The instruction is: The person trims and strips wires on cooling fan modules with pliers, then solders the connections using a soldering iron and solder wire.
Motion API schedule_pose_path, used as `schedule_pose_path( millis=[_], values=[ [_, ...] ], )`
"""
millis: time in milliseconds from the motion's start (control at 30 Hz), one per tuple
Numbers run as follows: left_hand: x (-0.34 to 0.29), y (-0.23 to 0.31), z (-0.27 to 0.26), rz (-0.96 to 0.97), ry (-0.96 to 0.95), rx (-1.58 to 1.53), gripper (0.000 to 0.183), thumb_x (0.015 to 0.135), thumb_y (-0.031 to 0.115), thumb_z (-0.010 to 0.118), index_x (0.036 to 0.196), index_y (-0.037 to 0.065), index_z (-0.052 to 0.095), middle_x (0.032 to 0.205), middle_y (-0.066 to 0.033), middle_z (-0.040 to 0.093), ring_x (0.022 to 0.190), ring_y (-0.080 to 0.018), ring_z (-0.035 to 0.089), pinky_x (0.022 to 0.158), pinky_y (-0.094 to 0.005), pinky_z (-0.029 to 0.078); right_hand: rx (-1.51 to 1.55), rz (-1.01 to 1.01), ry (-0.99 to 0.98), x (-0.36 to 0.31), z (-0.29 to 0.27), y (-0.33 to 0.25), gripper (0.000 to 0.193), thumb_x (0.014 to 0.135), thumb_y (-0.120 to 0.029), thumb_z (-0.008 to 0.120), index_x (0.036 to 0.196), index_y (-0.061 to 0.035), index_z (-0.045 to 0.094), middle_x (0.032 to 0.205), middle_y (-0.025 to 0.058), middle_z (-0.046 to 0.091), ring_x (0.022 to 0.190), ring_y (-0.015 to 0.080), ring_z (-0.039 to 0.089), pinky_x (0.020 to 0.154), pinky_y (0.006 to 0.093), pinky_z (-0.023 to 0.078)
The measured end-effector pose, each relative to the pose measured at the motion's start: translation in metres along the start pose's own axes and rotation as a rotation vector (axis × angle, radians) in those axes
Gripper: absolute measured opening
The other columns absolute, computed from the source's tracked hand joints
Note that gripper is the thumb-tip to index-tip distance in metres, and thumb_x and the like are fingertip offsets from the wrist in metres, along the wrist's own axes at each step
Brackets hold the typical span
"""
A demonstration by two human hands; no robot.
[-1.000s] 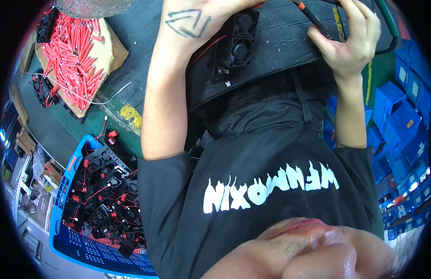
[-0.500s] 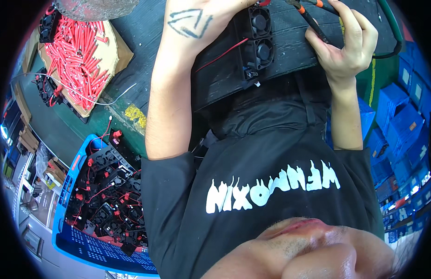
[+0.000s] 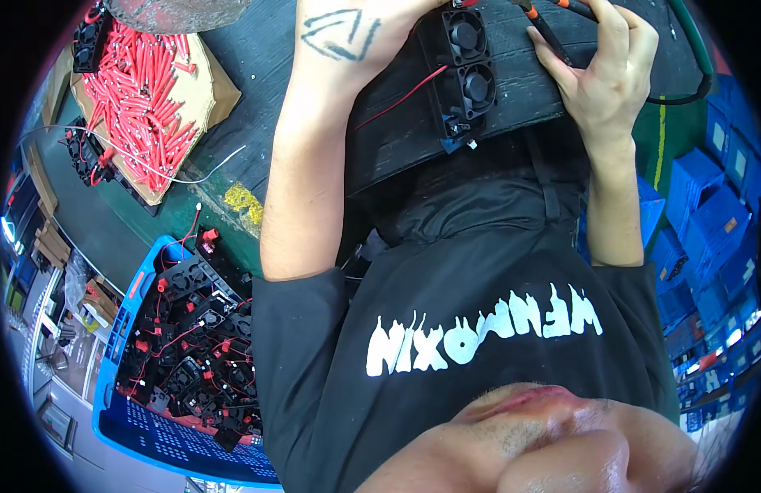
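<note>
My left hand (image 3: 364,37) reaches over the bench at the top, and its fingers mostly leave the picture. Its thumb side is next to a small red part at the far end of a black fan assembly (image 3: 436,90). That assembly carries two small square fans, with a red wire (image 3: 401,97) on its left and a white plug near its front end. My right hand (image 3: 610,70) is closed around pliers (image 3: 548,34) with black and orange handles. The pliers' jaws are cut off by the top edge, close to the far end of the fan assembly.
Left on the bench, many red tube-like parts (image 3: 142,90) lie on cardboard (image 3: 201,103), under a rounded grey object (image 3: 179,15). A blue basket (image 3: 109,394) of black fan assemblies stands below it. Blue bins (image 3: 696,193) are stacked at right; a green hose (image 3: 694,41) curves nearby.
The fan assembly has shifted slightly right, and my left hand has moved a little the same way. My right hand and the pliers have moved slightly left.
</note>
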State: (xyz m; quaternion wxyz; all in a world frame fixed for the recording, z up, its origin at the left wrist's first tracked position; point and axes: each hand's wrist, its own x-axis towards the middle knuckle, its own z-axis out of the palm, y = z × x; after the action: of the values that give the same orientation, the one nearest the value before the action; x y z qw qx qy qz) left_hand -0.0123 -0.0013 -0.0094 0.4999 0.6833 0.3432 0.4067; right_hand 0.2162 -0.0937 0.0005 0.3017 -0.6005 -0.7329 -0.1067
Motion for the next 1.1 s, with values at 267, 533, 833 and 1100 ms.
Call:
schedule_pose_path(
  millis=[267, 533, 833, 1100],
  values=[
    [0.002, 0.006, 0.000, 0.022, 0.000, 0.090, 0.011, 0.081, 0.003, 0.078, 0.091, -0.001, 0.077, 0.088, -0.0076, 0.073, 0.085, -0.0177, 0.066, 0.081, -0.0302, 0.050, -0.019, 0.005, -0.031, 0.003, -0.008, -0.001, 0.065, 0.056, -0.009, 0.085, 0.117, -0.0027, 0.064, 0.099, 0.0163, 0.053, 0.090, 0.0351, 0.057, 0.078, 0.0415, 0.049],
    [0.002, 0.005, -0.002, 0.042, -0.012, 0.059, 0.010, 0.082, 0.003, 0.077, 0.091, -0.002, 0.077, 0.086, -0.0074, 0.072, 0.083, -0.0178, 0.066, 0.080, -0.0308, 0.050, -0.007, -0.022, 0.015, 0.003, -0.008, 0.000, 0.060, 0.057, -0.008, 0.084, 0.114, -0.0011, 0.066, 0.095, 0.0153, 0.055, 0.085, 0.0337, 0.059, 0.074, 0.0399, 0.050],
    [0.001, 0.005, 0.000, 0.000, -0.035, -0.048, 0.016, 0.083, 0.001, 0.078, 0.098, -0.002, 0.074, 0.095, -0.0061, 0.069, 0.086, -0.0152, 0.064, 0.080, -0.0293, 0.050, 0.021, -0.058, -0.038, 0.008, -0.013, 0.004, 0.057, 0.058, -0.007, 0.081, 0.113, 0.0000, 0.067, 0.095, 0.0153, 0.065, 0.083, 0.0333, 0.064, 0.073, 0.0392, 0.052],
    [0.001, 0.008, 0.004, 0.114, 0.017, 0.015, 0.026, 0.074, 0.005, 0.088, 0.097, 0.000, 0.075, 0.098, -0.0051, 0.068, 0.093, -0.0146, 0.062, 0.083, -0.0287, 0.050, 0.185, -0.023, -0.097, 0.022, -0.027, -0.008, 0.047, 0.062, -0.005, 0.078, 0.108, -0.0003, 0.068, 0.090, 0.0126, 0.067, 0.080, 0.0316, 0.064, 0.071, 0.0373, 0.052]
  ],
)
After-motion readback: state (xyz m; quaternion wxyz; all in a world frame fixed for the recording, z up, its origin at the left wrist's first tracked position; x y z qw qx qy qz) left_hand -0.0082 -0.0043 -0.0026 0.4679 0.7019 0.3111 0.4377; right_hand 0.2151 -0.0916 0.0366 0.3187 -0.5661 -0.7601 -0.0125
